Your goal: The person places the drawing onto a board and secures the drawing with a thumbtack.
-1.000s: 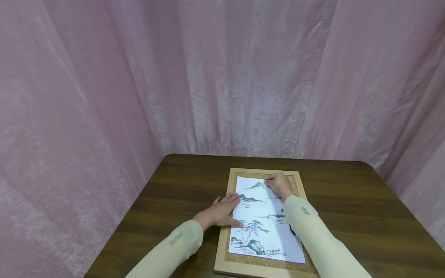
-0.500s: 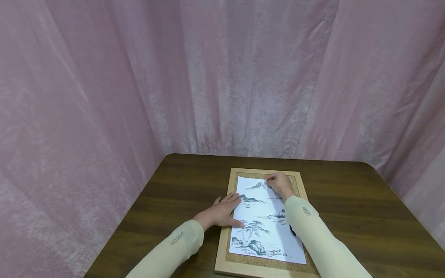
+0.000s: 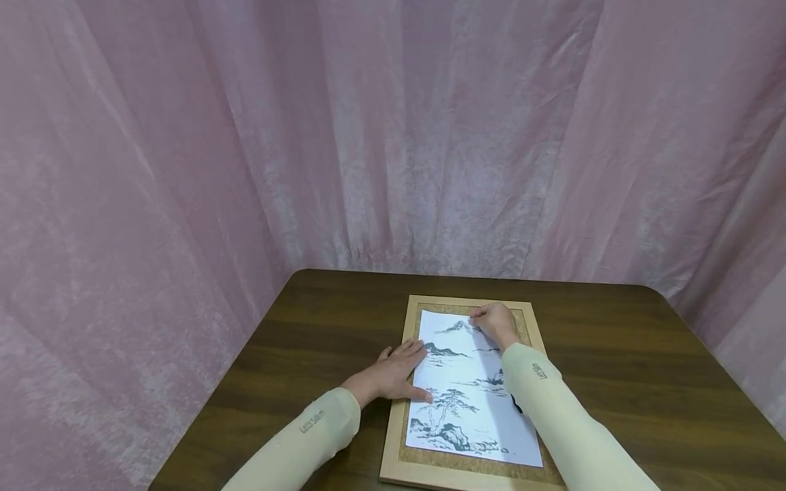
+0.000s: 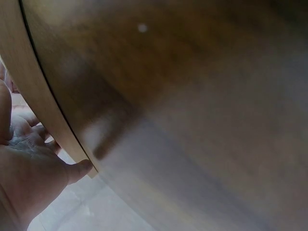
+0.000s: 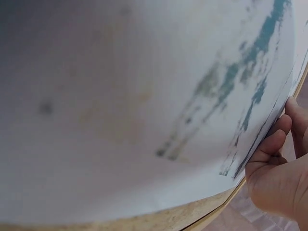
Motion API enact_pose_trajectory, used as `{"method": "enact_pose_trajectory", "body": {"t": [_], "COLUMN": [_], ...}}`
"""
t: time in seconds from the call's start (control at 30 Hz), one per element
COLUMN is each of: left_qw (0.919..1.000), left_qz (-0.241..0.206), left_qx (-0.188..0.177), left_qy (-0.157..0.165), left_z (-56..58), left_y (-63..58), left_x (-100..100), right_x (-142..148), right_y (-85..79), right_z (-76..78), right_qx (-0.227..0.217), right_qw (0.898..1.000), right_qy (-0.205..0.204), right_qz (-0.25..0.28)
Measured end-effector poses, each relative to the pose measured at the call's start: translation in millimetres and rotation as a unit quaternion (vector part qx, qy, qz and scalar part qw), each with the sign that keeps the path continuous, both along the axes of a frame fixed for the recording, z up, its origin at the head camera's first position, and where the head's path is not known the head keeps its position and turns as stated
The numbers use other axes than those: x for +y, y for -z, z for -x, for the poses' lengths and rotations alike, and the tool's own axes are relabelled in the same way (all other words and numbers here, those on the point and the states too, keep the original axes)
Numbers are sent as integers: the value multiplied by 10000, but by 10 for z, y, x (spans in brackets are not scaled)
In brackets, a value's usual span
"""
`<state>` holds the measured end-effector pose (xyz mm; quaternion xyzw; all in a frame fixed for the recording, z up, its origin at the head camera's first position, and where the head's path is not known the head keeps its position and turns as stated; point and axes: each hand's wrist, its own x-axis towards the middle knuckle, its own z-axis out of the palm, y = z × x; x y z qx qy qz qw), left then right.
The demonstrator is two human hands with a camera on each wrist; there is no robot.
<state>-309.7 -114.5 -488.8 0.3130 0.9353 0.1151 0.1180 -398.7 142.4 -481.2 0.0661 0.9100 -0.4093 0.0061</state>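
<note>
A sheet of white paper [image 3: 451,372] printed with a grey ink landscape lies on a wood-framed cork board [image 3: 467,465]. My left hand [image 3: 391,374] rests spread over the board's left side, fingertips and thumb on the paper's left edge. In the left wrist view that hand [image 4: 36,163] shows beside the pale frame [image 4: 48,91]. Up at the sheet's top edge, my right hand [image 3: 496,324] touches the paper with its fingertips, fingers bent. The right wrist view has this hand [image 5: 284,173] low against the paper [image 5: 120,144]; whether the fingertips pinch something small is hidden.
The board lies on a dark brown wooden table [image 3: 331,327], which extends on both sides of it. Pink velvet curtains [image 3: 454,136] hang behind and to the sides. The right sleeve [image 3: 552,409] covers part of the board's right edge.
Both hands hold the same places on the sheet. The head view shifts very slightly; the paper and board show no other visible change.
</note>
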Motion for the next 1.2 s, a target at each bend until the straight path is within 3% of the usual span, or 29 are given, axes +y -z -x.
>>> {"method": "enact_pose_trajectory", "body": {"t": [0.23,0.53,0.7,1.0,1.2], "left_qw": [10000,10000,10000,9999,10000], "left_qz": [-3,32,52,50,41], "left_qx": [25,19,21,102,4], "left_qy": [4,-25,-5,-17,32], "left_z": [-5,-4,-4,11,13], "left_y": [-12,19,7,27,25], "left_x": [8,-5,-4,-17,-13], "right_x": [16,80,82,5,17], "right_y": [-14,78,92,20,25], "right_z": [4,-2,28,-42,-86], "right_qx": [-105,-112,-161,350,431], "right_qw": [9998,9997,9998,9985,9976], "right_qy": [-66,-25,34,-187,-315], "right_qz": [-173,217,95,-370,-436]}}
